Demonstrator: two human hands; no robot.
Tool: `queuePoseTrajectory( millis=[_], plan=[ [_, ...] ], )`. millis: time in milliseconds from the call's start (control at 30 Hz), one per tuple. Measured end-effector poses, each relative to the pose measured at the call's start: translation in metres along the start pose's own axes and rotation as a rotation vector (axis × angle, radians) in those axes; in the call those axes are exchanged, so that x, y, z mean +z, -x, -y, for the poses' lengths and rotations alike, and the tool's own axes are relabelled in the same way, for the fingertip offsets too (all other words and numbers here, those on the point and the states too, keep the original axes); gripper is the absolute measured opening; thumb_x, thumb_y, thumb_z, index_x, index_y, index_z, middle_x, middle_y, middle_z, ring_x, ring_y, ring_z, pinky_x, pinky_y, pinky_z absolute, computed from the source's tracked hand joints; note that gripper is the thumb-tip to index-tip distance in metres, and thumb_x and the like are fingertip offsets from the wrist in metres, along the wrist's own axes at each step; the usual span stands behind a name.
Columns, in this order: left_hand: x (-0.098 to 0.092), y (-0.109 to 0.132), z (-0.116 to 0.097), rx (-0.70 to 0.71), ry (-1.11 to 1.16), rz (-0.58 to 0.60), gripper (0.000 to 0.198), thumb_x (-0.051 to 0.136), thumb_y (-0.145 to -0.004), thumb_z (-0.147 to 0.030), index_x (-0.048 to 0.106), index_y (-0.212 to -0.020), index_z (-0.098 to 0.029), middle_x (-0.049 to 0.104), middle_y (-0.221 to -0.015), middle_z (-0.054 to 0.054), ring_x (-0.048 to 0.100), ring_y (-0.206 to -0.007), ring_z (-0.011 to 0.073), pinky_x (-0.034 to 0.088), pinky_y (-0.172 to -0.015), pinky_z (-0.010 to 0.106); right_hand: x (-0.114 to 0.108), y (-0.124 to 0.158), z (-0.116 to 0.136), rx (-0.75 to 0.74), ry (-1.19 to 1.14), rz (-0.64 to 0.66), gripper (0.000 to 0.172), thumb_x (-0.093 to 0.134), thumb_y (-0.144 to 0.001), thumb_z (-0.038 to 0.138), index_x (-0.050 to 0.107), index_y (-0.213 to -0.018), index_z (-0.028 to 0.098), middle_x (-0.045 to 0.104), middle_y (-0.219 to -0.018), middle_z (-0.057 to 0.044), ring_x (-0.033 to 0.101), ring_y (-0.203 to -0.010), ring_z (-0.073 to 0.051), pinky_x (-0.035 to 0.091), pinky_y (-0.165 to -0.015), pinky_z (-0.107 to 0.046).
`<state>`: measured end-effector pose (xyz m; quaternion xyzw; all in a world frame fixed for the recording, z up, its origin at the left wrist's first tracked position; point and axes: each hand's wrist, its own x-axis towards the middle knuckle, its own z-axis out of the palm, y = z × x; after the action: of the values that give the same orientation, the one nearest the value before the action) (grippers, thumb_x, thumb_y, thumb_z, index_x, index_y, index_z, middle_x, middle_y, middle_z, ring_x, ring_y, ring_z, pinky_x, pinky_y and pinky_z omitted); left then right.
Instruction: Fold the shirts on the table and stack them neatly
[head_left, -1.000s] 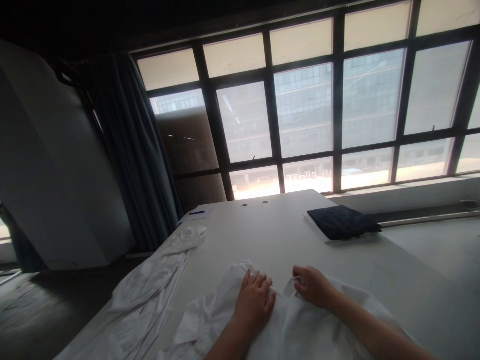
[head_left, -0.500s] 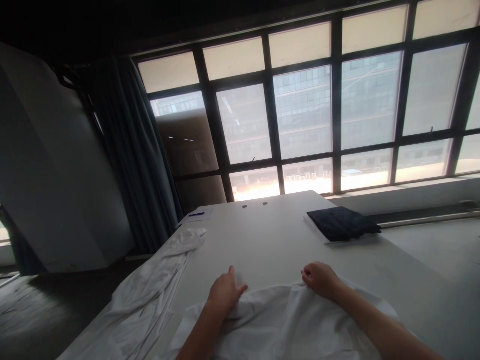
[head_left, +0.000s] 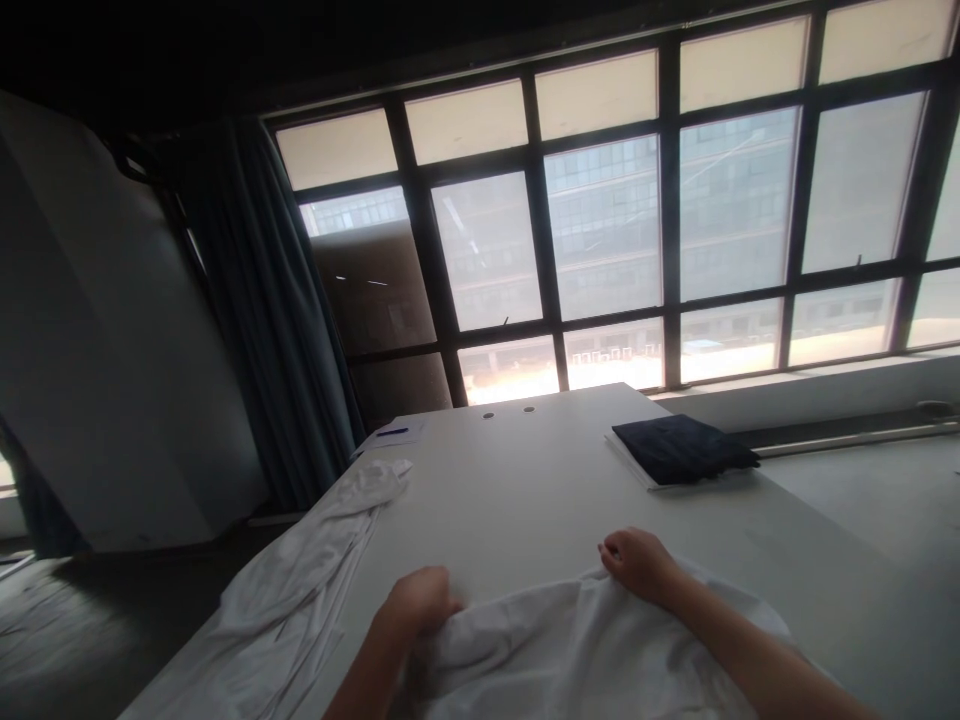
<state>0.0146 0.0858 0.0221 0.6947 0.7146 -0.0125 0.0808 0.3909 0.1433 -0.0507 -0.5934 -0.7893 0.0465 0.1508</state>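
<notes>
A white cloth (head_left: 532, 650), perhaps a garment, lies rumpled on the near part of the white table. My right hand (head_left: 637, 566) is closed on its far edge, and creases run down from that grip. At the cloth's far left corner my left hand (head_left: 421, 600) has its fingers curled, with the thumb against the edge; slight blur softens this hand. More white cloth (head_left: 300, 590), in loose layers, lies along the table's left side, apart from both hands.
A folded dark cloth (head_left: 679, 448) rests on something flat and white at the right of the table (head_left: 480, 490). Paper with a blue pen (head_left: 393, 432) lies at the far left corner. Beyond stand a dark curtain (head_left: 277, 330) and large windows (head_left: 604, 230).
My left hand has moved left and slightly down, and its extended fingers have curled in at the cloth's edge. My right hand has stayed almost in place, still gripping.
</notes>
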Motion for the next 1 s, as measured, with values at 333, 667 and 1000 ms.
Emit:
queuePoseTrajectory(
  millis=[333, 667, 1000],
  plan=[
    [-0.047, -0.017, 0.002, -0.079, 0.151, -0.576, 0.039, 0.021, -0.106, -0.036, 0.055, -0.114, -0.019, 0.071, -0.103, 0.012, 0.069, -0.094, 0.0233, 0.048, -0.082, 0.031, -0.005, -0.007, -0.01, 0.227, -0.054, -0.083, 0.039, 0.042, -0.096, 0.036, 0.073, -0.081, 0.018, 0.075, -0.086, -0.014, 0.068, -0.08, -0.024, 0.036, -0.067, -0.031],
    [-0.056, 0.026, -0.002, 0.142, 0.544, 0.309, 0.055, 0.051, -0.087, -0.067, 0.058, -0.118, -0.022, 0.07, -0.08, 0.002, 0.065, -0.052, 0.0194, 0.048, -0.049, 0.028, -0.044, -0.013, -0.041, 0.2, -0.176, 0.165, 0.029, 0.058, -0.085, 0.039, 0.076, -0.085, 0.016, 0.076, -0.08, -0.011, 0.069, -0.076, -0.023, 0.042, -0.068, -0.029],
    [-0.013, 0.004, -0.042, 0.217, 0.22, -0.001, 0.03, 0.06, -0.084, -0.048, 0.068, -0.087, -0.019, 0.074, -0.089, 0.007, 0.067, -0.086, 0.026, 0.042, -0.07, 0.029, -0.066, 0.017, -0.008, -0.055, -0.186, 0.44, 0.067, 0.08, -0.055, 0.034, 0.067, -0.121, 0.026, 0.073, -0.097, -0.005, 0.065, -0.081, -0.024, 0.045, -0.068, -0.031]
  ],
)
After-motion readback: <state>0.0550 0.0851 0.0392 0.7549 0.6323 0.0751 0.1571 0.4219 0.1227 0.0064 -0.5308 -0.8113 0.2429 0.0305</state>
